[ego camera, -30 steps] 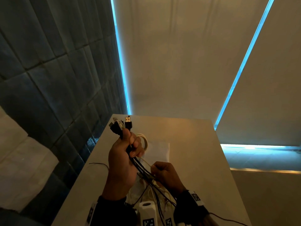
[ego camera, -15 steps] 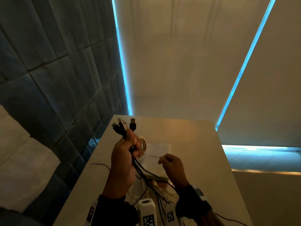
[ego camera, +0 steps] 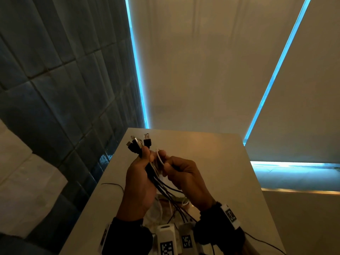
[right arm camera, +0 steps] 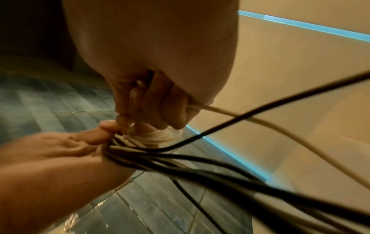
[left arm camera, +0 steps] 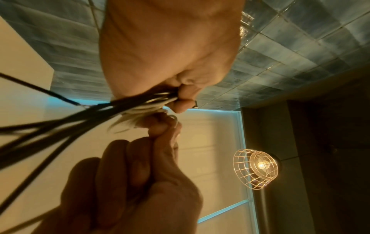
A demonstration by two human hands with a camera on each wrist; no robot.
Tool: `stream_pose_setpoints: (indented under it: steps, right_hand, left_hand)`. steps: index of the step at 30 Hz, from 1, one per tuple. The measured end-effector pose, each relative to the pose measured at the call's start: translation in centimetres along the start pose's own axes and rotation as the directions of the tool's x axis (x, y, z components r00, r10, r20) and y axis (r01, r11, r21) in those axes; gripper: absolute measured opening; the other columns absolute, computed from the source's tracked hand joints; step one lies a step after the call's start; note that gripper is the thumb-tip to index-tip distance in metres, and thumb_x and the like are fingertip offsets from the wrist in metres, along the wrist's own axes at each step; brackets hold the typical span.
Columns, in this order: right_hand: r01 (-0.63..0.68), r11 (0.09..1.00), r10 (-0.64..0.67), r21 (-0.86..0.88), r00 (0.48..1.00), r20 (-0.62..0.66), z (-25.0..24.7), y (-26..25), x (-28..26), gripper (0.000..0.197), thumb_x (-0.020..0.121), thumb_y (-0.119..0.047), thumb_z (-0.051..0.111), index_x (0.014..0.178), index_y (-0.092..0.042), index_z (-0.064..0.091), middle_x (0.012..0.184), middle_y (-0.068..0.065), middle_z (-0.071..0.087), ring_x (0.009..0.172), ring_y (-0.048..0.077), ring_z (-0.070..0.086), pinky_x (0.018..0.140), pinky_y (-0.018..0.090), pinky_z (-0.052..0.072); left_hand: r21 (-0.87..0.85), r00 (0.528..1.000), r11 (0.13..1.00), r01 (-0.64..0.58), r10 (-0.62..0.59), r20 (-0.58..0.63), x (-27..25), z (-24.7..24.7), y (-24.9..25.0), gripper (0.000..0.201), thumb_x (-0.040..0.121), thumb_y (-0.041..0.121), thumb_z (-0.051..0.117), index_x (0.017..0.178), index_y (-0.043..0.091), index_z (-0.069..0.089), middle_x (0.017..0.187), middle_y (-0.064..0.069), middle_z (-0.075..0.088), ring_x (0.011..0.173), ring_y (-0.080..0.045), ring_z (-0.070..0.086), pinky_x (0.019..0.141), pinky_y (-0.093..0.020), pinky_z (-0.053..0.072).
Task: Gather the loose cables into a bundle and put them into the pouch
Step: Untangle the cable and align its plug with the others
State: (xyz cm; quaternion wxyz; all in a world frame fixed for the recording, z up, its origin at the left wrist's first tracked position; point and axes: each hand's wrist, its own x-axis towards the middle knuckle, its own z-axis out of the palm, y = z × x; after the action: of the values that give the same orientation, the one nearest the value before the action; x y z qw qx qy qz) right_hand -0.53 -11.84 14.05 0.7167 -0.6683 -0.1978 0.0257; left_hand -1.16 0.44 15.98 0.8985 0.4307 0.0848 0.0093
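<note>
Now the left hand (ego camera: 140, 183) is gripping the cable bundle (ego camera: 156, 179) in a fist, plugs (ego camera: 139, 144) sticking out at 12 o'clock and tails trailing toward 6. The right hand (ego camera: 185, 178), touching it at 3 o'clock, is pinching the white cable (right arm camera: 160, 136), likely winding it crosswise round the bundle. Pouch not clearly visible.

Both hands are up in front, basically touching. The left hand (ego camera: 140, 181) is fisted around the cables (ego camera: 161, 184), and the right hand (ego camera: 185, 178) has its fingers (right arm camera: 160, 109) curled, pinching a white cable (right arm camera: 260, 120).
</note>
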Motion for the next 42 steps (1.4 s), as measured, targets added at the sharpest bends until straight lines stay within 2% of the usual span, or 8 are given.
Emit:
stream_pose_setpoints:
  steps: [5,14,19,24,31,34,38,42]
  right_hand:
    - [-0.129,0.989,0.129,0.069,0.992,0.014,-0.8,3.0,-0.5,0.031,0.096,-0.017,0.051,0.066,-0.011,0.056,0.048,-0.004,0.033,0.04,0.007,0.024,0.044,0.02,0.019]
    - [-0.209,0.977,0.21,0.045,0.977,-0.016,-1.3,7.3,-1.0,0.03,0.088,-0.03,0.056,0.06,-0.018,0.056,0.051,0.005,0.031,0.045,0.012,0.026,0.048,0.026,0.018]
    - [-0.228,0.97,0.226,-0.082,0.974,-0.034,-1.6,9.8,-1.6,0.033,0.09,-0.022,0.054,0.057,-0.022,0.053,0.056,-0.007,0.043,0.054,0.006,0.039,0.056,0.02,0.034]
    - [-0.272,0.951,0.266,-0.144,0.962,-0.064,-1.9,12.7,-2.1,0.039,0.093,-0.018,0.056,0.054,-0.024,0.054,0.056,-0.012,0.049,0.059,0.003,0.046,0.063,0.018,0.039]
    - [-0.355,0.892,0.316,-0.281,0.932,-0.177,-2.7,16.0,-2.7,0.046,0.091,-0.01,0.057,0.049,-0.023,0.045,0.05,-0.011,0.044,0.052,-0.001,0.042,0.058,0.018,0.036]
    - [-0.401,0.866,0.319,-0.3,0.904,-0.286,-3.2,15.2,-2.0,0.038,0.09,-0.008,0.055,0.054,-0.018,0.053,0.05,-0.008,0.047,0.046,-0.002,0.043,0.056,0.024,0.037]
    - [-0.288,0.934,0.192,-0.212,0.904,-0.382,-3.4,10.6,0.2,0.027,0.094,-0.018,0.055,0.069,-0.01,0.063,0.049,-0.009,0.045,0.044,0.004,0.038,0.05,0.024,0.031]
    - [-0.044,0.998,0.029,-0.045,0.956,-0.291,-2.1,3.1,1.1,0.025,0.097,-0.015,0.053,0.076,-0.005,0.061,0.047,-0.011,0.041,0.042,0.008,0.03,0.044,0.022,0.026]
  left_hand:
    - [-0.069,0.992,0.993,-0.1,0.105,0.076,-0.4,0.4,0.1,0.039,0.099,0.031,0.032,0.067,0.011,0.038,0.064,-0.005,0.046,0.064,-0.019,0.045,0.069,-0.032,0.038]
    - [-0.095,0.985,0.986,-0.134,0.143,0.095,-0.4,0.5,-0.5,0.036,0.093,0.033,0.04,0.064,0.013,0.042,0.058,0.0,0.037,0.052,-0.013,0.038,0.055,-0.024,0.039]
    - [-0.11,0.982,0.986,-0.128,0.142,0.128,-0.5,0.1,-0.1,0.036,0.093,0.033,0.039,0.063,0.014,0.043,0.058,0.001,0.039,0.047,-0.009,0.034,0.051,-0.022,0.035]
    - [-0.1,0.977,0.985,-0.138,0.151,0.148,-0.7,-0.1,0.1,0.038,0.092,0.034,0.04,0.06,0.016,0.046,0.057,0.002,0.038,0.045,-0.008,0.031,0.047,-0.02,0.033]
    - [-0.024,0.981,0.988,-0.153,0.154,0.119,-0.7,0.1,0.4,0.035,0.09,0.034,0.042,0.062,0.014,0.043,0.056,0.001,0.039,0.044,-0.008,0.03,0.046,-0.021,0.03]
    - [0.047,0.986,0.988,-0.145,0.141,0.086,-0.6,0.2,0.7,0.034,0.09,0.035,0.041,0.065,0.011,0.039,0.055,0.002,0.039,0.044,-0.008,0.03,0.046,-0.02,0.029]
    - [0.151,0.989,0.978,-0.148,0.15,-0.002,-0.2,0.1,0.6,0.039,0.101,0.028,0.034,0.066,0.011,0.039,0.053,0.002,0.041,0.044,-0.009,0.033,0.048,-0.022,0.03]
    - [0.194,0.988,0.975,-0.11,0.129,-0.089,0.1,-0.1,-0.1,0.039,0.102,0.028,0.036,0.067,0.011,0.041,0.055,-0.002,0.05,0.054,-0.018,0.043,0.06,-0.029,0.036]
